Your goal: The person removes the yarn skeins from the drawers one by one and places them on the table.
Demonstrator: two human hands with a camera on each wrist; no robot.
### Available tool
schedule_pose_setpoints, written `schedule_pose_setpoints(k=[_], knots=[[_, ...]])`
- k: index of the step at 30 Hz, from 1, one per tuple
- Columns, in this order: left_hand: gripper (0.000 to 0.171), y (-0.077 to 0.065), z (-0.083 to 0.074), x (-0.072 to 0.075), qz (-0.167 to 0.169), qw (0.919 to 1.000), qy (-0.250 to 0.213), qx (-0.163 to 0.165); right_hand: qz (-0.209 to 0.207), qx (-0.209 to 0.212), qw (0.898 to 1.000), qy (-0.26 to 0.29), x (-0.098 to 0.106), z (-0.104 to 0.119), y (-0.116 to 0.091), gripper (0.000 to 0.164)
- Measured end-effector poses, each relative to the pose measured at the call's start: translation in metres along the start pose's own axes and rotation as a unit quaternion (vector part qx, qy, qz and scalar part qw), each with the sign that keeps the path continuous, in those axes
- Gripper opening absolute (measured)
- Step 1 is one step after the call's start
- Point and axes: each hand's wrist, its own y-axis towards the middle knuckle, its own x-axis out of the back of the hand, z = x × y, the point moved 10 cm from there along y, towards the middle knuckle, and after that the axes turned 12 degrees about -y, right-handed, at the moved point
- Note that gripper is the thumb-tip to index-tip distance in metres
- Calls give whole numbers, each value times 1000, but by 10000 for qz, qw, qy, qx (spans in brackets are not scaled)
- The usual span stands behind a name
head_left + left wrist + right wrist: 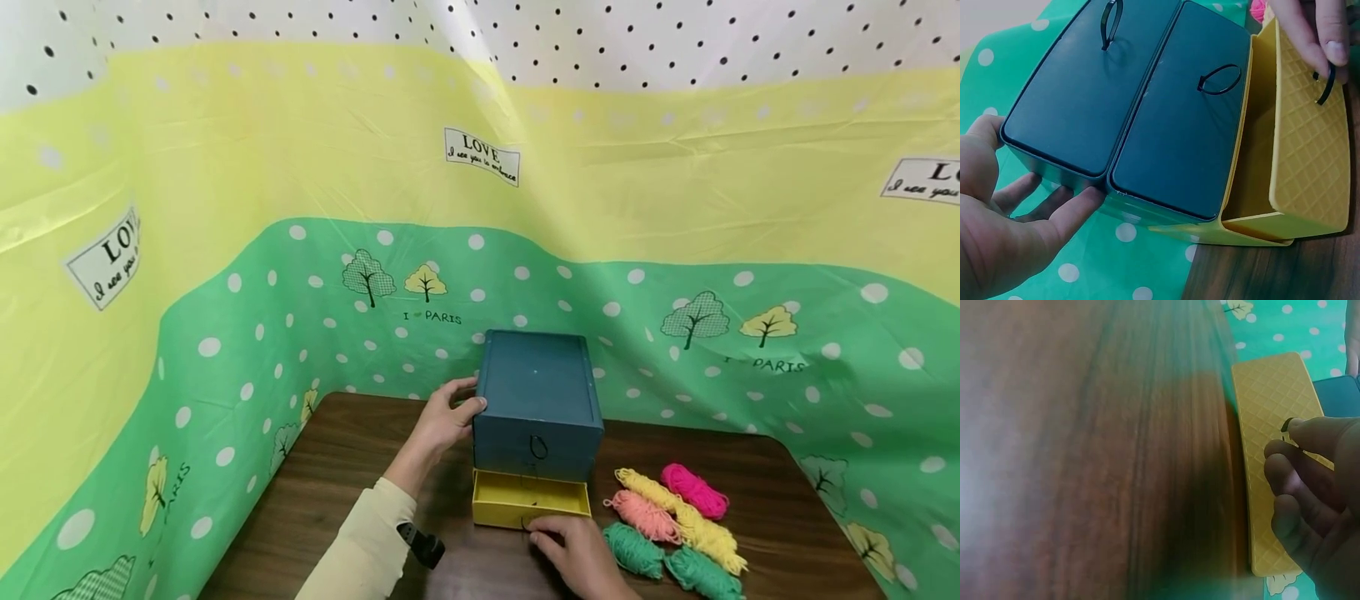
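Note:
A small dark blue drawer cabinet [536, 375] stands on the table, its yellow bottom drawer [498, 512] pulled partly out at the front. My right hand [577, 557] pinches the black loop pull [1329, 86] on that drawer's quilted yellow front [1266, 412] between thumb and finger. On the cabinet's left side rests my left hand [446, 421], thumb by the top edge and fairly straight fingers along the side wall [1060, 172]. Two blue drawer fronts [1175, 131] above are closed, each with a black loop.
Several yarn skeins lie right of the cabinet: yellow [708, 533], pink [693, 490], coral [645, 515] and green [633, 550]. The brown wooden table [360, 450] ends at a green and yellow printed curtain [375, 358] behind and on both sides.

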Motion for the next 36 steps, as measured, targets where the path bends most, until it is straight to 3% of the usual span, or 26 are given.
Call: schedule_pose_setpoints(k=[29, 36], knots=[[55, 0, 0, 1, -75, 10000, -35, 42, -618, 46, 9943, -864, 11, -9, 37, 11], [56, 1, 0, 1, -88, 10000, -30, 2, -558, -67, 9947, -864, 8, -14, 39, 11]])
